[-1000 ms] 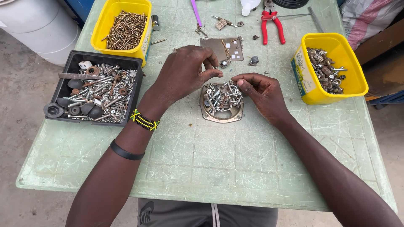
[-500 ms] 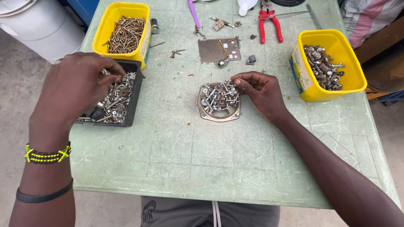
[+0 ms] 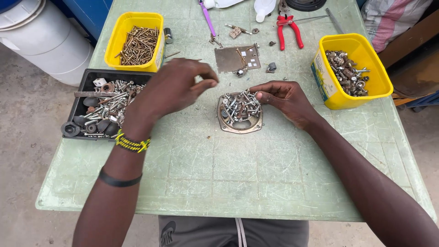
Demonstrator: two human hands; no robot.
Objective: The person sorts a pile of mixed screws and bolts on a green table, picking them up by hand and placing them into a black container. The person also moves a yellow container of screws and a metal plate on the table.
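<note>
A white bucket (image 3: 43,39) stands on the floor at the far left, beside the green worktop (image 3: 228,174). On the worktop sits a black tray (image 3: 89,82) full of bolts, washers and round dark bits. Just behind it is a yellow tub (image 3: 120,34) of long brown screws. The left hand (image 3: 171,89) floats above the worktop between the black tray and a round metal dish (image 3: 241,124). Its fingers (image 3: 206,84) are pinched together at the tips (whether a tiny part sits between them is too small to tell). The round metal dish lies in the middle, piled with shiny screws and nuts. The right hand (image 3: 286,98) rests at the dish's right edge, its fingers curled in and touching the pile. Behind the dish lie a flat metal plate (image 3: 235,58) and red pliers (image 3: 289,29). At the right stands another yellow tub (image 3: 338,96) of grey nuts.
</note>
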